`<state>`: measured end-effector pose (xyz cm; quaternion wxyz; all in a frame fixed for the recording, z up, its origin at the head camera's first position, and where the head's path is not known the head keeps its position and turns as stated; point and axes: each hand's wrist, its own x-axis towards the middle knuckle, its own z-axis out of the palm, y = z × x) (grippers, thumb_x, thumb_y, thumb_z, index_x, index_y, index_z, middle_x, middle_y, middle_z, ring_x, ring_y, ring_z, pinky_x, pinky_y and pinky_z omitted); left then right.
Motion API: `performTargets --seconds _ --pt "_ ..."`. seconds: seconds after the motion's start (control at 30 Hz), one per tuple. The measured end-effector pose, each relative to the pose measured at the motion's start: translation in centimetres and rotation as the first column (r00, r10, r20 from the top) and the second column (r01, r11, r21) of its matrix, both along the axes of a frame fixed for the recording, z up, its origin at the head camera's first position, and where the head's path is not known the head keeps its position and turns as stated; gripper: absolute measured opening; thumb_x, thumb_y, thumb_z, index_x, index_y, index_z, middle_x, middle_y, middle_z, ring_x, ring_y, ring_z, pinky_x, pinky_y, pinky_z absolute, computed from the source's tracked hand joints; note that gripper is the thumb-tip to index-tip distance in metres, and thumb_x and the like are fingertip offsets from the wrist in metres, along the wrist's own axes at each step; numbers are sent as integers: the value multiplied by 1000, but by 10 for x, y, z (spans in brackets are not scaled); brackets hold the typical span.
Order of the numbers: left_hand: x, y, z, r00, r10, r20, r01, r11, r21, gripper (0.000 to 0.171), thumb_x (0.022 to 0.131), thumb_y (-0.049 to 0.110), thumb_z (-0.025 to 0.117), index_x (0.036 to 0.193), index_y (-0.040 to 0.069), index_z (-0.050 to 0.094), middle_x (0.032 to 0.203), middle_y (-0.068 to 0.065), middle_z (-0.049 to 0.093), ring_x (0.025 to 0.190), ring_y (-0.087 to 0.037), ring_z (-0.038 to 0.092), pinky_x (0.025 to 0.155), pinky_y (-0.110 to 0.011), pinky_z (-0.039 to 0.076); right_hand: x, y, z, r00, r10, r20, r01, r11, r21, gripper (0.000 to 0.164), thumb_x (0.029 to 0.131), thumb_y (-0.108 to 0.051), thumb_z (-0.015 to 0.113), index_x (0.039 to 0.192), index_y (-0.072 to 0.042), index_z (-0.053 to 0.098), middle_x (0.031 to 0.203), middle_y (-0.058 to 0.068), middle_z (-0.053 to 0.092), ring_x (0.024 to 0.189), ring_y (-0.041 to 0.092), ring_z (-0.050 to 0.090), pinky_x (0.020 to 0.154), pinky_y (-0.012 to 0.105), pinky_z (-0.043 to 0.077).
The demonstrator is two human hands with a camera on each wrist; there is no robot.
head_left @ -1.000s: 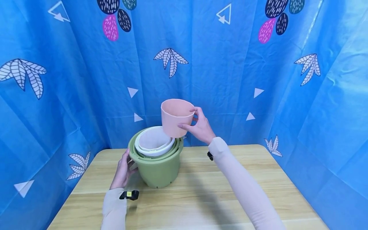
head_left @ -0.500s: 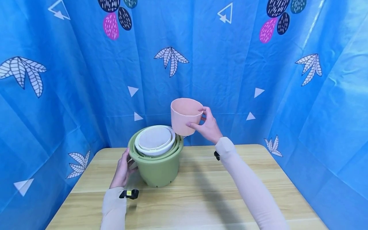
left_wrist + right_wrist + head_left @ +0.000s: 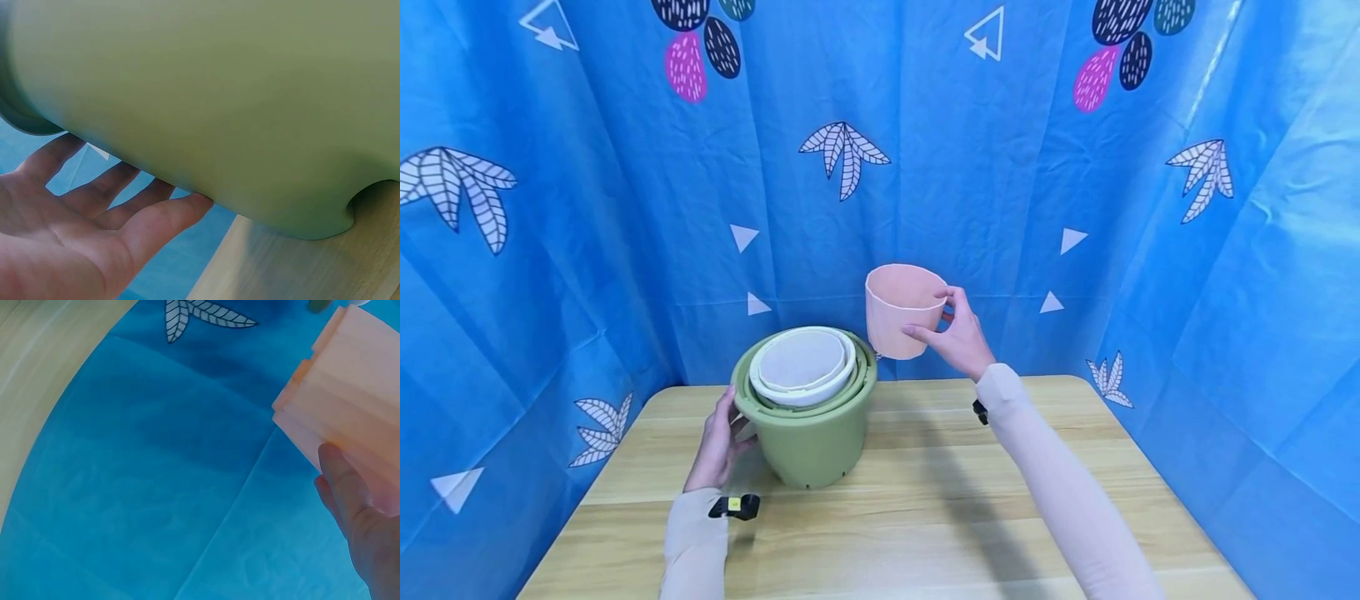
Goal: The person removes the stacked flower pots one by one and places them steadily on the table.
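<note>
The left hand [image 3: 715, 446] is at the left side of the green pot [image 3: 812, 446], fingers spread apart, tips against its wall below the rim, touching rather than clamping. That pot stands on the tabletop [image 3: 865, 542] towards the rear left corner, with a smaller green pot [image 3: 858, 379] and white pots [image 3: 801, 360] nested in it. The set is probably the heavier load here, though likely hollow plastic; its broad rim looks the best place to take hold.

Right of the nest, the pink pot [image 3: 891, 329] is held in the air near the rear edge of the tabletop, mouth upward and slightly tilted. Its near lower side lies just beside the nest's right rim; whether they touch I cannot tell. It looks light, thin-walled and a little flexible, perhaps smooth enough to slip, so a gentle pinch at the rim should suit it. The right hand [image 3: 958, 337] has such a pinch on its right side, thumb outside, fingers at the lip.

Behind, the blue curtain [image 3: 1000, 208] limits backward movement; to the right, the tabletop runs on to its right edge, giving room sideways
</note>
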<state>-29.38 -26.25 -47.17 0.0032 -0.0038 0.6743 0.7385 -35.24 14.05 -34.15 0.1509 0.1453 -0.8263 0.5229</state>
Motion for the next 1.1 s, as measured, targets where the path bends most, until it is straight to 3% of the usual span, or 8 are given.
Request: performTargets --seconds 1.1 --pt "2 1 1 1000 -9 -4 9 1000 8 79 105 69 29 166 19 20 174 -14 16 161 -39 18 124 -69 25 3 55 -38 991 -110 76 108 994 29 91 80 -59 84 142 -15 35 159 13 41 139 40 49 108 62 52"
